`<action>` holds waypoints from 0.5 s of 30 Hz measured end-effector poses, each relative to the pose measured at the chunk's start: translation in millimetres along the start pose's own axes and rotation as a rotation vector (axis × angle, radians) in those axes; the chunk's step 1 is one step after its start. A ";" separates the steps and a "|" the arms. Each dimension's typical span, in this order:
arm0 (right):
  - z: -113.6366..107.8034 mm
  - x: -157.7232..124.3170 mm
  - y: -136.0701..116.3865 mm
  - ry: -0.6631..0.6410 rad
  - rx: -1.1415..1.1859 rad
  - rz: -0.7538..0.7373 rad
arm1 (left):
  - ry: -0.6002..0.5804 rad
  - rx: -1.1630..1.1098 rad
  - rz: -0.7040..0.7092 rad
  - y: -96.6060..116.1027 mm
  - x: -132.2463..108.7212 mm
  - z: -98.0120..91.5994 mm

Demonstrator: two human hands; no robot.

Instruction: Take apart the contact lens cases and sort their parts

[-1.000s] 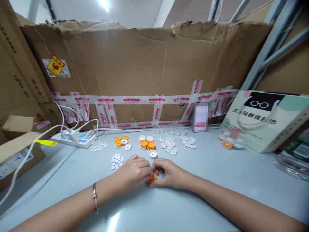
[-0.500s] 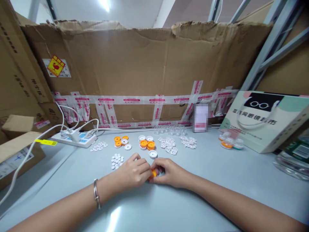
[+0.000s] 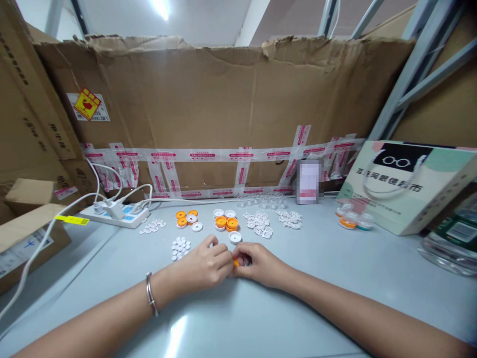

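Observation:
A small orange round part (image 3: 236,262) shows between my two hands, mostly covered by fingers. My right hand (image 3: 257,263) pinches it from the right side. My left hand (image 3: 210,263) presses against it from the left, fingers curled and fingertips hidden. Just beyond the hands lies a white ring-shaped cap (image 3: 235,237). Behind it sit stacked orange caps (image 3: 231,224) and white ones. To the left are small white discs (image 3: 180,247) and another group of orange caps (image 3: 181,222). White lattice pieces (image 3: 258,223) lie behind my right hand.
A power strip (image 3: 119,216) with cables stands at the left, beside an open carton (image 3: 30,238). At the back are clear parts (image 3: 263,201) and a phone (image 3: 308,181). Capped clear pieces (image 3: 348,221), a paper bag (image 3: 387,186) and a bottle (image 3: 452,241) stand right.
The orange part between my hands now shows less, more covered by my fingers. My right hand has closed in slightly around it. The view has shifted a little.

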State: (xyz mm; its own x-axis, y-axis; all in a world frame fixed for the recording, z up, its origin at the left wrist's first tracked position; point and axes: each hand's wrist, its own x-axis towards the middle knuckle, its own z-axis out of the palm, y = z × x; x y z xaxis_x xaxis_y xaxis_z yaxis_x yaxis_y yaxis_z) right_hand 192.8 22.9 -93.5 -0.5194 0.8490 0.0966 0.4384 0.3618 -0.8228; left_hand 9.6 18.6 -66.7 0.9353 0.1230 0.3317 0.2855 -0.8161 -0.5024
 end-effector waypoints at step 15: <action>0.2 -0.7 -0.6 0.031 -0.053 -0.027 | -0.025 0.018 0.040 -0.5 1.3 -2.1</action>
State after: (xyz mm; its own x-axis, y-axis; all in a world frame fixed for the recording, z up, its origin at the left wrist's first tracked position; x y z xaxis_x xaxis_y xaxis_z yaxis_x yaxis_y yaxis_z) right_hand 192.8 22.0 -93.2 -0.5089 0.8499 0.1366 0.4631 0.4041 -0.7888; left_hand 10.2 18.0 -64.3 0.9508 0.1048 0.2914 0.2514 -0.8106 -0.5289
